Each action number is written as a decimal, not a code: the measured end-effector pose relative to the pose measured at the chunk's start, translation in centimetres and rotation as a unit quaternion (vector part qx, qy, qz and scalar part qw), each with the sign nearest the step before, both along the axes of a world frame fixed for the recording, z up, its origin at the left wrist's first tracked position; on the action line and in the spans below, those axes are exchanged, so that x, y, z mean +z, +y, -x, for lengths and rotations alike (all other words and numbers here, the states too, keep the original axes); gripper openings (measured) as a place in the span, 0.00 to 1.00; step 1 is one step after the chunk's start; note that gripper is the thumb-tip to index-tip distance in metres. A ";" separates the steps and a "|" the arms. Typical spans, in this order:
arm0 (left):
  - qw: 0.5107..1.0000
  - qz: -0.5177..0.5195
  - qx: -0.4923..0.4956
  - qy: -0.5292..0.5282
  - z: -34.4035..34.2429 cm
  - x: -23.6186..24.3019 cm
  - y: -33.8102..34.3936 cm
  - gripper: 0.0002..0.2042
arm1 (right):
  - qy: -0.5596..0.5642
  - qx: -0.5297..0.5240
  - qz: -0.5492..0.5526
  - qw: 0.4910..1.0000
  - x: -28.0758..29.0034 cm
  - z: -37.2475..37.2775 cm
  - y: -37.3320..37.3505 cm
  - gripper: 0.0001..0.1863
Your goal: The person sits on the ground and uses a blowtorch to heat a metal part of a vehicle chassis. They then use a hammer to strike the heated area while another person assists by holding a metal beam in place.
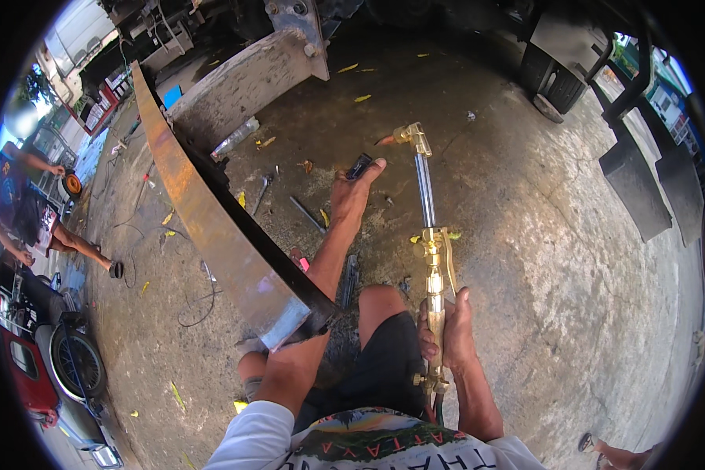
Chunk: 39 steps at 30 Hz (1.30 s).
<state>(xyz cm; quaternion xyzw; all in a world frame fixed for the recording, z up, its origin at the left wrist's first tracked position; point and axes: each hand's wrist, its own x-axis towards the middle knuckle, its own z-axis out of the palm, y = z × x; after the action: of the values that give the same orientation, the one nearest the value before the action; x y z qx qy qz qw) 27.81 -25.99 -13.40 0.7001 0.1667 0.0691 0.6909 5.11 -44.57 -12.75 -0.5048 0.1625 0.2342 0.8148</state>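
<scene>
My left hand (350, 192) grips a small black lighter (359, 167), thumb on top, a short way left of the torch's angled tip. My right hand (454, 337) is wrapped round the handle of a brass cutting torch (433, 266) with long silver tubes, held upright in the picture, its copper nozzle turned left. Hoses run from its bottom end. A long rusty steel beam (192, 196) slants across the left, over my left forearm. Several tools, including a wrench (265, 188) and a metal bar (305, 213), lie on the concrete beyond my knees. I see no flame at the nozzle.
A vehicle's steel frame (243, 94) hangs at the top, black mudflaps (634, 188) at the right. At the left stand another person (31, 204) and a motorcycle with sidecar (74, 360). A person's foot (587, 442) shows lower right. Cables (196, 309) lie on the wet concrete (525, 329).
</scene>
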 end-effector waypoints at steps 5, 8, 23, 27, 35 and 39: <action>0.996 -0.080 -0.003 0.028 -0.5 0.8 0.6 0.44 | 0.014 0.008 -0.005 1.000 0.2 0.0 0.0 0.50; 0.992 -0.118 0.030 -0.029 -1.0 -0.4 0.2 0.38 | 0.024 0.013 0.000 1.000 0.1 -0.2 0.0 0.50; 0.870 0.070 -0.480 0.084 21.1 -8.0 -2.3 0.22 | -0.035 -0.076 -0.023 0.996 -0.3 -5.2 -1.1 0.45; 0.905 0.137 -0.399 0.056 24.0 -7.6 -3.0 0.20 | -0.044 -0.082 -0.026 0.995 -0.4 -6.8 -1.0 0.44; 0.932 0.042 -0.359 -0.019 24.1 -7.5 -2.5 0.20 | -0.041 -0.052 -0.006 0.998 0.9 -7.5 0.6 0.42; 0.931 0.099 -0.351 -0.002 23.6 -6.9 -2.4 0.20 | -0.058 -0.046 0.036 0.997 1.8 -7.8 1.4 0.43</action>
<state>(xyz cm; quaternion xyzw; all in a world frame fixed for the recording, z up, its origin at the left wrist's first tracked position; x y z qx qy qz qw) 4.22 -28.37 -20.25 0.6422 -0.0852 -0.1933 0.7369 12.88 -43.14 -10.96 -0.5383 0.1461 0.1609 0.8142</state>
